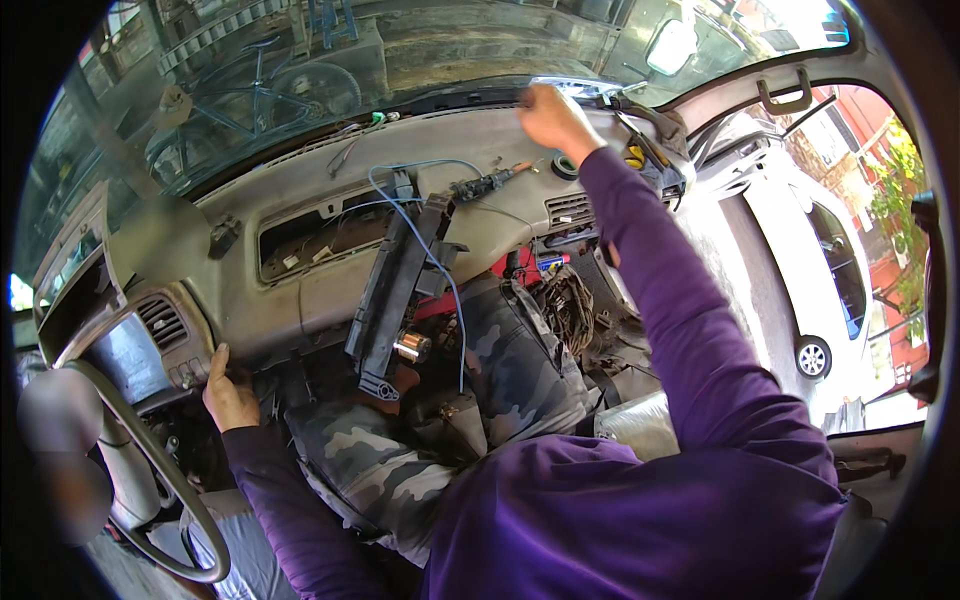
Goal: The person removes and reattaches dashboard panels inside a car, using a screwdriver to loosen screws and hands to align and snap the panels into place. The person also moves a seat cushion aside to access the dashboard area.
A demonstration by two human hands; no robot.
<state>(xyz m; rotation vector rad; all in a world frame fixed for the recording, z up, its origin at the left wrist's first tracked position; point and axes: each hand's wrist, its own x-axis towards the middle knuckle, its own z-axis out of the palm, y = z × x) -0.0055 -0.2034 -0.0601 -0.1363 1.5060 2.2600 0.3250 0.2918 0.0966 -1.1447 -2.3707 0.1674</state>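
My right hand [558,120] is closed at the far right end of the beige dashboard [330,325], by the windshield base. A clear, shiny item [575,87] lies just beyond it; what the fingers hold, if anything, is hidden. At the lower dashboard edge, right of the steering wheel [165,460], my left hand [232,395] touches the panel beside an air vent [162,322], a finger stretched upward. Between my arms, a long black plastic housing [395,285] leans across the dashboard edge over my lap. A blue cable [435,262] loops around it, and a copper-coloured cylinder [412,346] sits at its side.
A rectangular opening [325,245] in the dashboard shows loose connectors. Tape [565,167] and yellow-black tools [640,152] lie near my right forearm. A wire bundle [568,305] hangs below the dashboard. Outside stand a white car [795,260] and a bicycle [260,95].
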